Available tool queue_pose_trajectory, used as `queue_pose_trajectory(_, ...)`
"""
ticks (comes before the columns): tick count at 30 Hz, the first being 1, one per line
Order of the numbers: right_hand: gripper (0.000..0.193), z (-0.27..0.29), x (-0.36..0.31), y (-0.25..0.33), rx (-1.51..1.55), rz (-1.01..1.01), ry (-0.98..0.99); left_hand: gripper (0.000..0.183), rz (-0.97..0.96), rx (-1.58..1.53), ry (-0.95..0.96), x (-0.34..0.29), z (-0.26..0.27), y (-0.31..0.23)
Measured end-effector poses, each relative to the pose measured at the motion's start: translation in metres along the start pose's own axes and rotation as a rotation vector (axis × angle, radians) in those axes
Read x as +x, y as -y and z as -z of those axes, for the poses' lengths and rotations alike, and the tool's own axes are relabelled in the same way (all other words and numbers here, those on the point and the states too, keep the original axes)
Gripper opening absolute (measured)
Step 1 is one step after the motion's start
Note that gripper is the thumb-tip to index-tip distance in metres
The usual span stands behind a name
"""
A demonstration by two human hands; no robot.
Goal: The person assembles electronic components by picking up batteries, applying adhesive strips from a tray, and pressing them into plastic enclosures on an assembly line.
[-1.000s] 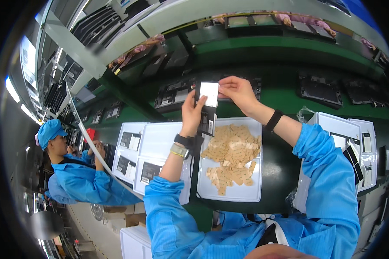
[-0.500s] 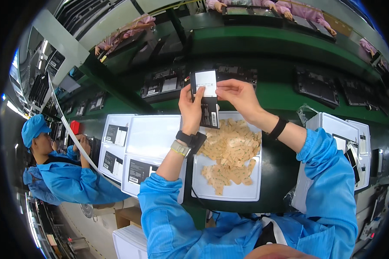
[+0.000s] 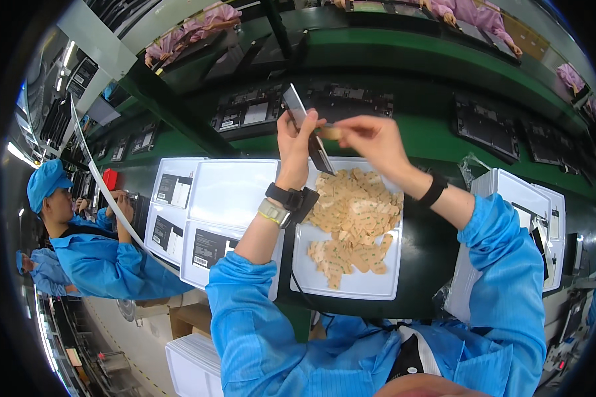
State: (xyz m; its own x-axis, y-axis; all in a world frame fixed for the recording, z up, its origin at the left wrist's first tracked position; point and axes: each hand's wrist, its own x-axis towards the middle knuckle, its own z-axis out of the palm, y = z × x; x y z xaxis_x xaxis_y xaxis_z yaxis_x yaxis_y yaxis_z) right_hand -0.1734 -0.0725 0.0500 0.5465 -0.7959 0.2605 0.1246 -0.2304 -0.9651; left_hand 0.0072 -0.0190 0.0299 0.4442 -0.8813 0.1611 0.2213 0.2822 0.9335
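A flat black-and-white battery pack (image 3: 296, 104) is gripped in my left hand (image 3: 294, 147), tilted so that it is seen nearly edge-on. Between the fingertips of my right hand (image 3: 376, 140) is a small tan paper liner (image 3: 331, 133), right beside the battery; whether it still sticks to the battery cannot be made out. Below both hands, a heap of tan liners with green marks (image 3: 354, 205) lies in a white tray (image 3: 300, 276).
White trays (image 3: 235, 182) holding flat batteries (image 3: 208, 248) stand at the left. A stack of white trays (image 3: 467, 284) is at the right. Opened device housings (image 3: 487, 126) lie along the green line. A co-worker in blue (image 3: 106, 255) sits at the left; pink-sleeved people work across.
The battery has turned from its face showing to nearly edge-on. My right hand's fingers, earlier at the battery's edge, now pinch a tan liner slightly away from it.
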Motion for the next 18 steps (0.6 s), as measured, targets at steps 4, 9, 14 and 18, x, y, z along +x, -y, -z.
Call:
queue_pose_trajectory(4,0.020,-0.024,-0.015,0.011,-0.034,-0.041,-0.006,0.073,-0.120,0.130,-0.037,-0.001,-0.002,0.013)
queue_pose_trajectory(9,0.019,-0.008,-0.003,0.008,0.109,-0.086,0.032,0.072,0.137,-0.301,0.180,-0.001,0.003,0.002)
queue_pose_trajectory(14,0.017,-0.015,-0.010,0.006,-0.063,0.061,-0.015,0.073,-0.056,-0.273,0.053,0.008,0.009,-0.003)
queue_pose_trajectory(18,0.016,-0.037,-0.025,0.025,-0.248,0.196,0.037,0.077,-0.110,-0.275,-0.063,0.008,0.008,-0.002)
